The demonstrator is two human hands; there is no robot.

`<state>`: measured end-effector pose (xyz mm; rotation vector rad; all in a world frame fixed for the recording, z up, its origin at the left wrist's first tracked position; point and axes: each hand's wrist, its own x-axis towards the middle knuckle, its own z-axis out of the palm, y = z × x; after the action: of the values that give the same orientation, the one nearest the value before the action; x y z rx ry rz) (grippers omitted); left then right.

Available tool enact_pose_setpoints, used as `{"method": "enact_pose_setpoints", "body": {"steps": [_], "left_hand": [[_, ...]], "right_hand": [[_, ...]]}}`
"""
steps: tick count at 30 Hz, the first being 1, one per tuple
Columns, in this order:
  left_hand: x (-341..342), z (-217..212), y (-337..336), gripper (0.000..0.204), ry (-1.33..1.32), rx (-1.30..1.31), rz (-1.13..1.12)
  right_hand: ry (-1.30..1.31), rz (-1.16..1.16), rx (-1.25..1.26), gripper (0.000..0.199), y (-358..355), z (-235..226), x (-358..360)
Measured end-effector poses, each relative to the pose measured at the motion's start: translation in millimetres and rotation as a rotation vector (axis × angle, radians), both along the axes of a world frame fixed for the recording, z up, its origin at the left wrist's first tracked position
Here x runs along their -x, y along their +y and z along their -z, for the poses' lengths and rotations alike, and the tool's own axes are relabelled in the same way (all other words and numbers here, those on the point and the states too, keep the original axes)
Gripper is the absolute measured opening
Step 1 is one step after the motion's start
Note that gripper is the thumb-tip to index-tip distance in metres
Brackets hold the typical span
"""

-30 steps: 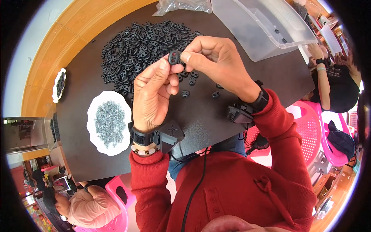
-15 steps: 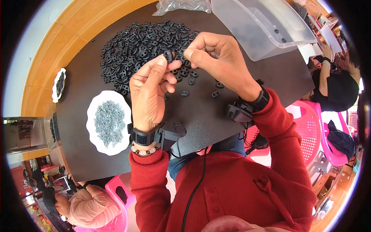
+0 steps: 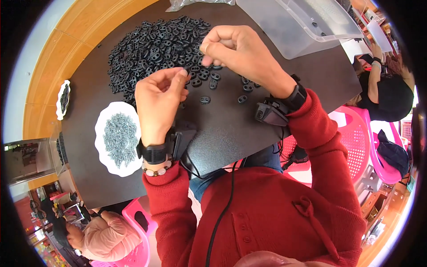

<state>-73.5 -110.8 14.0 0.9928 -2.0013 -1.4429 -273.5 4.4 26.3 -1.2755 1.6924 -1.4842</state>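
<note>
A heap of small black plastic parts (image 3: 151,44) lies on the dark table (image 3: 231,129); a few loose ones (image 3: 204,99) are scattered nearer to me. My left hand (image 3: 158,100) hovers over the heap's near edge, thumb and forefinger pinched on what looks like one black part. My right hand (image 3: 240,53) is raised over the heap's right side with its fingertips pressed together; anything in them is too small to see. The hands are a short gap apart. To the left of my left wrist is a white plate of small metal screws (image 3: 119,138).
A clear plastic bin (image 3: 307,22) stands at the table's far right, with a plastic bag (image 3: 195,3) behind the heap. A small white dish of black parts (image 3: 63,99) sits at the left edge. Pink chairs (image 3: 356,138) and another seated person (image 3: 391,98) are on the right.
My hands were together on one black part over the heap. They have now drawn apart: the left came down toward me, and the right stayed up over the heap.
</note>
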Motion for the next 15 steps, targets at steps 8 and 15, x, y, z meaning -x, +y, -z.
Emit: {"method": "enact_pose_setpoints", "body": {"steps": [8,15], "left_hand": [[-15,-8,-15,0.026,0.292,-0.29,0.011],[-15,-1,-18,0.023,0.289,-0.272,-0.002]], "right_hand": [[0.033,-0.048,0.012,0.016,0,8,-2],[0.519,-0.095,-0.038,0.02,-18,31,-16]]}}
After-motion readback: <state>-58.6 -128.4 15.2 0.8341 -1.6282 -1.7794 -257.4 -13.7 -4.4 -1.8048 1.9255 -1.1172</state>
